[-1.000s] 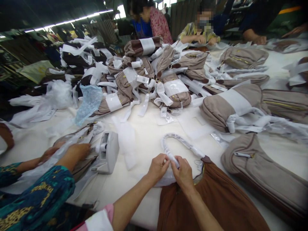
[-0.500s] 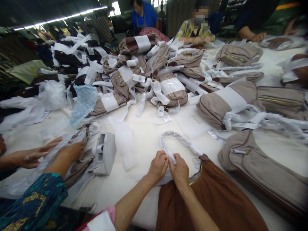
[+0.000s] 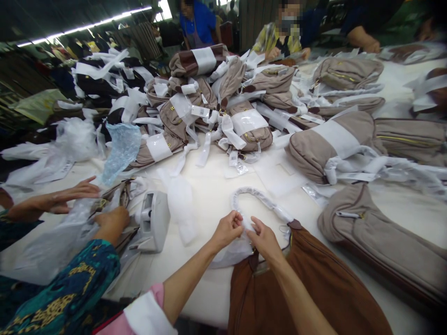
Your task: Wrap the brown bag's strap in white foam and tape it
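Note:
A brown shoulder bag (image 3: 307,288) lies in front of me, its looped handle (image 3: 260,193) covered in white wrap. At the lower, near end of that handle a loose sheet of white wrap (image 3: 232,253) hangs down to the table. My left hand (image 3: 227,229) is closed, thumb and fingertips pinched at the wrap's edge. Across the handle from it, my right hand (image 3: 264,238) has its thumb by the wrap and its fingers curved apart from the thumb. Fingers partly hide the wrapped part between the hands.
A grey tape dispenser (image 3: 155,223) stands left of my hands. Beside it, a co-worker's hands (image 3: 113,221) handle a bag in plastic. Taupe bags (image 3: 251,130) with white bands are heaped behind. Another taupe bag (image 3: 380,242) lies at right. Several people are across the table.
My hands have drawn slightly apart at the handle, and my right fingers have loosened from it. The co-worker's left hand has lifted off the plastic.

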A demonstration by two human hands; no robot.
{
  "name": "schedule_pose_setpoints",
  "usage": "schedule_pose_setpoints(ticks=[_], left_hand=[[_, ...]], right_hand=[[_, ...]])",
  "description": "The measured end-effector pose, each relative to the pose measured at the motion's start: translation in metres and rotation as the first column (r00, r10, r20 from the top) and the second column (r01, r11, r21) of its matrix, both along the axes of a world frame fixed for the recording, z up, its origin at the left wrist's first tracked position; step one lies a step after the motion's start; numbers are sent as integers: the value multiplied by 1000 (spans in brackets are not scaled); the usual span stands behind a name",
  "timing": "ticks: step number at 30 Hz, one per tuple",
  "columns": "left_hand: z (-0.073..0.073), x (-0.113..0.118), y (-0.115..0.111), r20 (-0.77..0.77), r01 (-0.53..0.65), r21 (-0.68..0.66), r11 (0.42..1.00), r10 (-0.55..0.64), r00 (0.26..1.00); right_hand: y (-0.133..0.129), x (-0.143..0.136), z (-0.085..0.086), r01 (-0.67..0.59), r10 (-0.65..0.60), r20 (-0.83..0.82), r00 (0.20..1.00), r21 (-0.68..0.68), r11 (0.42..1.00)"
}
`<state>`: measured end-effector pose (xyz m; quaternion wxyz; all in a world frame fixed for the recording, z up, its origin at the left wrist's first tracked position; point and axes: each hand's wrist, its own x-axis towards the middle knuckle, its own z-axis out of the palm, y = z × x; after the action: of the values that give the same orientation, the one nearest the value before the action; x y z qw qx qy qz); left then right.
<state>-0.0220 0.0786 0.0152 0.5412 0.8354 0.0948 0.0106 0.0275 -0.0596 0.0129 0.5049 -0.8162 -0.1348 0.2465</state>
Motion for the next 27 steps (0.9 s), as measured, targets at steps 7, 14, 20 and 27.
schedule_pose_setpoints(ticks=[7,14,20,27], left_hand=[[11,3,-1,126,-47,163,986,27,992],[14,-1,-9,169,-229,296,927,185,968],[0,-8,-3,108,-228,209,951,210,972],[-3,-13,12,132,-544,113,831,531,837]], right_hand=[[-2,12,7,-80,104,-195,975,128,989],[18,-6,12,177,-179,31,983,44,983],[17,-5,2,257,-250,-71,966,123,959],[5,12,-3,239,-37,-507,861,339,910]])
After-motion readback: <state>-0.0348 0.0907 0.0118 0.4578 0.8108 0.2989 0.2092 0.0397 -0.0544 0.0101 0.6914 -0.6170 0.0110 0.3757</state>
